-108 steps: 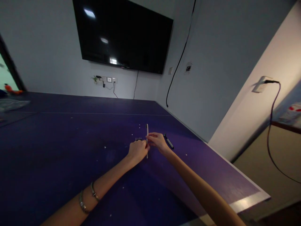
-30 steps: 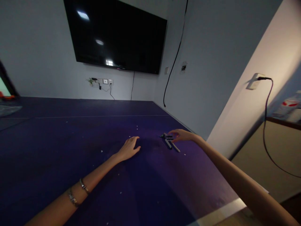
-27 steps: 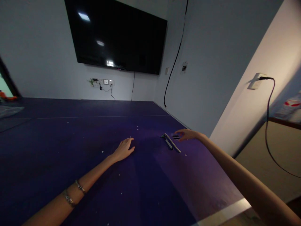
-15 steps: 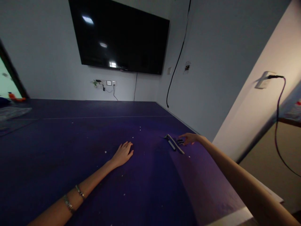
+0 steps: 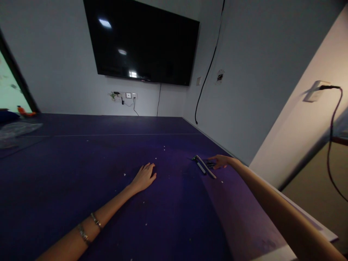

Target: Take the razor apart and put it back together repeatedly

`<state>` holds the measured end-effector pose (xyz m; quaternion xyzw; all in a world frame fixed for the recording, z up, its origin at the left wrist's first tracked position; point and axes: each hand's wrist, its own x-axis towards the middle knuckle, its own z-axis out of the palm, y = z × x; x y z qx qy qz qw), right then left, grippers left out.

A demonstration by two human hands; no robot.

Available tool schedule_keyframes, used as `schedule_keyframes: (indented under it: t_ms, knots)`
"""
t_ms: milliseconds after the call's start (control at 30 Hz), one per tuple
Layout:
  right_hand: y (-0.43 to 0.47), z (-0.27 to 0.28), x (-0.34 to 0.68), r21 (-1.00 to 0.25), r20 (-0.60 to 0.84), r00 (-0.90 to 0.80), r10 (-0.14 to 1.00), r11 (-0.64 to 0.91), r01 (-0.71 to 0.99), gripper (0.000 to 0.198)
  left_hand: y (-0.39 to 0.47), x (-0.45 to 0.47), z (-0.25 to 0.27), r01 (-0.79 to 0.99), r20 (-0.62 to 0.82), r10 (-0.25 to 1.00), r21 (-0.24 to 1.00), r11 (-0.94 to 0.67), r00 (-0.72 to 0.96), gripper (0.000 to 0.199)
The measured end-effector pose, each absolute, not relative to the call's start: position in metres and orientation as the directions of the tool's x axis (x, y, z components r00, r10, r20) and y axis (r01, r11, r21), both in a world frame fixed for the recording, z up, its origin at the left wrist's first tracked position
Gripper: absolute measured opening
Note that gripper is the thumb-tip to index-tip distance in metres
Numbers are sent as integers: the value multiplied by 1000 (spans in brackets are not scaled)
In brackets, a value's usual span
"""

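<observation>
My left hand (image 5: pixel 144 177) rests palm down on the purple tabletop (image 5: pixel 168 217), fingers stretched and slightly apart, holding nothing. Farther right, my right hand (image 5: pixel 220 161) reaches out low over the table with its index finger extended. Its fingers are at a small dark object (image 5: pixel 210 164), partly covered by them and too small to name. Just left of that lies a slim, two-armed tool (image 5: pixel 202 166), dark with pale strips, its arms spread from one end; it looks like an opened stapler, though I cannot be sure.
Small white scraps (image 5: pixel 124 174) dot the tabletop. Clear plastic wrap (image 5: pixel 20 129) and an orange item (image 5: pixel 25 111) are at the far left. A television (image 5: pixel 144 43) hangs on the wall ahead. A black cable (image 5: pixel 208 72) dangles at the right; another cord (image 5: pixel 331 134) hangs from a socket.
The whole view has shifted slightly, putting things a little farther right. Both hands keep nearly the same places on the table; the right fingers now cover slightly more of the small dark object.
</observation>
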<state>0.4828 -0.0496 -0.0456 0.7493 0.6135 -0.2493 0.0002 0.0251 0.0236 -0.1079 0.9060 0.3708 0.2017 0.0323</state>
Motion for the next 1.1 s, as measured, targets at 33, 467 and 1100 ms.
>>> schedule_keyframes:
  t_ms: [33, 467, 1100]
  knots:
    - [-50, -45, 483, -307, -373, 124, 919, -249, 919, 76, 23, 25, -108, 659, 341, 686, 209, -722, 643, 43]
    - [-33, -19, 435, -284, -51, 23, 998, -37, 958, 52, 23, 25, -104, 619, 379, 677, 280, -734, 631, 37]
    - [-23, -95, 249, -254, 153, -162, 975, 198, 947, 61, 52, -107, -106, 836, 388, 875, 341, -429, 290, 29]
